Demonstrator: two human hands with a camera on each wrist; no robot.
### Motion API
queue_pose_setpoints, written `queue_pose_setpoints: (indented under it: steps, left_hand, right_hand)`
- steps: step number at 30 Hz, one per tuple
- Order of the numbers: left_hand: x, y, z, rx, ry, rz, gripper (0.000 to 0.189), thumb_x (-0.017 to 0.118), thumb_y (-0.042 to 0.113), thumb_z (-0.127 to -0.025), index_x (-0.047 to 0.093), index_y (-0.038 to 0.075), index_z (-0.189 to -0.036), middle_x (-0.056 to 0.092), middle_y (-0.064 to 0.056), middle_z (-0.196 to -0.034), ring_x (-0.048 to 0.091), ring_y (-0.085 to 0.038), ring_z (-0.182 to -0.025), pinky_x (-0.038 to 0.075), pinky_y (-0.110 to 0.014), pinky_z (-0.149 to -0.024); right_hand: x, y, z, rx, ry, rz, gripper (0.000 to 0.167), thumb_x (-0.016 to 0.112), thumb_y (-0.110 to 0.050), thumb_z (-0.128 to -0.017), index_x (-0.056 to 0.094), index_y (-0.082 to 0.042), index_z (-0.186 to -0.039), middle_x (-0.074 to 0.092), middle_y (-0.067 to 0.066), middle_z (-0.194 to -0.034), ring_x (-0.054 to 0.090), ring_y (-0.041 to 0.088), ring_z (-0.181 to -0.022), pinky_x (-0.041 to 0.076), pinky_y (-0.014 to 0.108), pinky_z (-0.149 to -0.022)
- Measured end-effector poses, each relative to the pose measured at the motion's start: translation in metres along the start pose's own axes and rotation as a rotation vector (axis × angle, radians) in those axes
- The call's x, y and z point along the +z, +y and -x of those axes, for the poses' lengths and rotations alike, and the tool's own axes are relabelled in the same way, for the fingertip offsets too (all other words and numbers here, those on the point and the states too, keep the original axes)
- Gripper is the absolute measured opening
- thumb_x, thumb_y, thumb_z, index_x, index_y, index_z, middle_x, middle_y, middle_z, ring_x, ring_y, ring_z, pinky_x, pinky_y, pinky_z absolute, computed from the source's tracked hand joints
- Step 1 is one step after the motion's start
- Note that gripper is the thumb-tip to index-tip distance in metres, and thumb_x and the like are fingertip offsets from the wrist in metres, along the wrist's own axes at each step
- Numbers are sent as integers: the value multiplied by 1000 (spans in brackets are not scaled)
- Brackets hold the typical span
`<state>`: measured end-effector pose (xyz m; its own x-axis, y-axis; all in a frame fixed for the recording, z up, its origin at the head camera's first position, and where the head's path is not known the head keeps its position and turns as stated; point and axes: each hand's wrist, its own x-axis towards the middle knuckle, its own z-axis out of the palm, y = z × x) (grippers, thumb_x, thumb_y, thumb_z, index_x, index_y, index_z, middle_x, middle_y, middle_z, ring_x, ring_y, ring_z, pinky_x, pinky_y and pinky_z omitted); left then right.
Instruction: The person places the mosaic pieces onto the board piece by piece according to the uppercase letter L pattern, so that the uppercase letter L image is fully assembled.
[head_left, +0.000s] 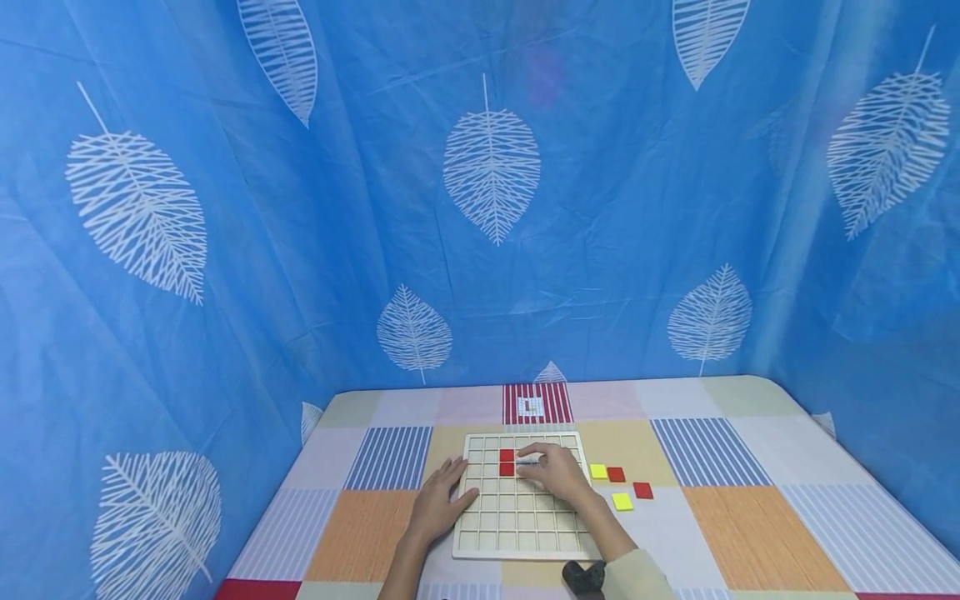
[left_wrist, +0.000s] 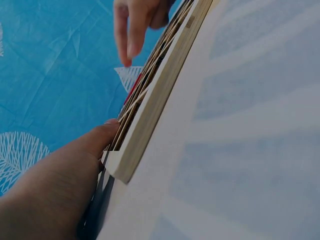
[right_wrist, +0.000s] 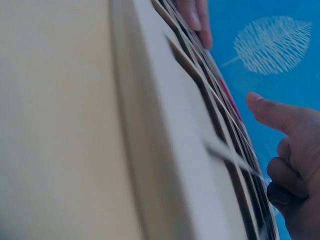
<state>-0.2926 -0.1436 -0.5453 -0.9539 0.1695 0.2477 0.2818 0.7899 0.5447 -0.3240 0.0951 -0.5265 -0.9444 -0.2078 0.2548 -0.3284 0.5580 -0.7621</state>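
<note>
A pale wooden grid board (head_left: pixel 507 522) lies on the table, with two red square tiles (head_left: pixel 507 469) in neighbouring cells of its upper part. My left hand (head_left: pixel 437 500) rests at the board's left edge. Its fingers stretch along the rim and, in the left wrist view, its thumb (left_wrist: pixel 102 135) lies on the grid. Over the upper right of the board is my right hand (head_left: pixel 557 472), thumb and index finger apart, their tips close to the red tiles. In the right wrist view the thumb (right_wrist: pixel 270 111) is straight and the lower fingers are curled in; no tile shows between them.
Right of the board lie loose tiles: a yellow one (head_left: pixel 597 472) beside a red one (head_left: pixel 616 474), another red tile (head_left: pixel 642 490) and another yellow tile (head_left: pixel 622 502). A small patterned card (head_left: pixel 531 407) lies behind the board. Blue leaf-print curtains (head_left: pixel 600 250) surround the table.
</note>
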Motion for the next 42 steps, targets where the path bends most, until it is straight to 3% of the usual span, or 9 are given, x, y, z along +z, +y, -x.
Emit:
queue_pose_setpoints:
  steps: [6,13,19,24,31,42]
  left_hand:
    - [1,0,-1,-9,-2,-7,63,58,50,-85,50,11,-133,45,-8,-139,34,-33,-131,29,-56,-102]
    - [2,-1,-1,-19,-7,0,64,58,51,-84,50,11,-133,45,-8,-139,34,-34,-131,29,-57,-102]
    - [1,-1,-1,-16,-4,-6,63,59,50,-84,50,11,-133,45,-9,-138,34,-35,-130,30,-58,-101]
    - [0,-1,-1,-28,-6,-13,63,59,49,-84,50,12,-133,45,-8,-139,33,-34,-131,30,-57,-101]
    - [0,0,-2,-32,-10,-12,63,60,49,-84,50,11,-133,45,-9,-139,33,-33,-131,28,-56,-103]
    - [0,0,-1,-9,-2,-1,62,59,48,-85,50,11,-133,46,-9,-138,34,-34,-130,30,-56,-102]
  right_hand:
    - [-37,13,8,29,90,2,21,76,-20,-77,71,-15,-97,25,-7,-46,18,6,-42,18,19,-38]
    - [-84,39,23,100,126,80,28,76,-22,-77,70,-13,-103,28,-5,-48,23,7,-42,23,20,-36]
    - [-111,60,39,160,140,110,33,76,-25,-76,68,-12,-105,30,-3,-49,27,11,-41,25,21,-34]
    - [-117,69,50,202,97,111,36,76,-29,-77,68,-11,-107,30,-4,-49,30,10,-41,24,19,-36]
    - [-114,72,53,228,58,147,31,78,-23,-73,70,-12,-101,31,-4,-53,29,10,-47,22,20,-40]
    - [-114,76,53,190,111,165,32,79,-27,-73,70,-12,-100,32,-4,-50,29,10,-44,23,19,-38]
